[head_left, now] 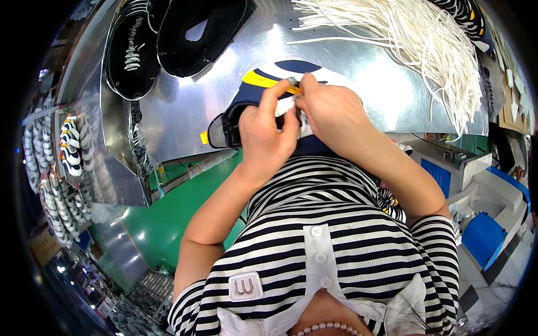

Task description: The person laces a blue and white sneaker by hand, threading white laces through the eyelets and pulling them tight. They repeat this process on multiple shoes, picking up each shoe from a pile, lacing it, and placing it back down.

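A navy, white and yellow shoe upper (245, 96) lies at the near edge of the metal table, against my striped shirt. Its dark heel opening with a yellow tab points left. My left hand (262, 137) is closed over its middle, thumb and fingers bent around a short white piece (285, 106), which looks like a shoelace or part of the tongue. Thumb and forefinger of my right hand (337, 111) pinch together right beside the left fingertips, over the upper's eyelet area. What the right fingers hold is mostly hidden behind them.
A heap of white shoelaces (431, 50) spreads across the table's far right. Black shoe uppers (131, 61) lie at the far left. More striped uppers (70, 145) hang on a rack at left. A grey and blue machine (476, 190) stands at right, beyond the table edge.
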Demonstrator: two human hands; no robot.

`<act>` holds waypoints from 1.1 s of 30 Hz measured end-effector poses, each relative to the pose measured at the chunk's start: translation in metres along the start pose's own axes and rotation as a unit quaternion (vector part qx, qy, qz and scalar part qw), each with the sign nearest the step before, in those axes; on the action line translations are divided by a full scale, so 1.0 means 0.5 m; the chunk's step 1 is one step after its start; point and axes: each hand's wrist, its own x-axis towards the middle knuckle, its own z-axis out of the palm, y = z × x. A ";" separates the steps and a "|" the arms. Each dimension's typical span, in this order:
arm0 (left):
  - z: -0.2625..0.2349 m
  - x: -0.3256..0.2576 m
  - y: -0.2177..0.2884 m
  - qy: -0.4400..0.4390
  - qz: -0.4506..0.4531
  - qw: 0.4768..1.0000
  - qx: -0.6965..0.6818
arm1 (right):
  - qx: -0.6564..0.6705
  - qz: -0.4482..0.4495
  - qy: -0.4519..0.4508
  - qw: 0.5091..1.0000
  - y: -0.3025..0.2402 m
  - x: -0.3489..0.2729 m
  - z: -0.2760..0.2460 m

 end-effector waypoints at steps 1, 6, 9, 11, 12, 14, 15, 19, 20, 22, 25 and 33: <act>-0.004 0.000 -0.004 -0.018 -0.042 0.999 -0.005 | 0.005 0.010 -0.006 1.000 -0.001 0.009 -0.004; -0.003 0.004 -0.009 -0.023 -0.085 0.989 -0.121 | 0.090 0.070 -0.048 0.992 0.038 -0.051 -0.124; -0.006 0.025 0.003 -0.005 -0.107 0.987 -0.123 | 0.179 0.126 0.026 0.975 0.045 -0.060 -0.108; 0.009 0.033 0.007 -0.010 -0.107 0.982 -0.158 | 0.215 0.101 0.136 0.962 0.063 -0.062 -0.034; 0.012 0.034 0.005 -0.022 -0.122 0.975 -0.185 | 0.176 0.108 0.164 0.965 0.073 -0.060 -0.001; -0.008 0.043 0.020 -0.088 -0.222 0.930 -0.279 | 0.191 0.141 0.213 0.948 0.083 -0.053 0.020; -0.035 0.046 0.001 -0.168 -0.200 0.917 -0.301 | 0.246 0.165 0.232 0.926 0.084 -0.050 0.024; -0.045 0.058 0.013 -0.168 -0.249 0.891 -0.340 | 0.254 0.111 0.220 0.935 0.071 -0.056 0.005; -0.046 0.065 0.022 -0.155 -0.277 0.886 -0.337 | 0.211 0.008 0.224 0.951 0.070 -0.059 0.017; -0.040 0.061 0.020 -0.176 -0.252 0.888 -0.343 | 0.099 -0.099 0.201 0.969 0.061 -0.056 0.020; -0.034 0.055 0.017 -0.185 -0.233 0.894 -0.336 | 0.075 -0.109 0.194 0.972 0.057 -0.036 0.025; -0.039 0.082 0.004 -0.139 -0.221 0.923 -0.284 | 0.319 -0.241 0.102 0.911 -0.028 -0.094 -0.022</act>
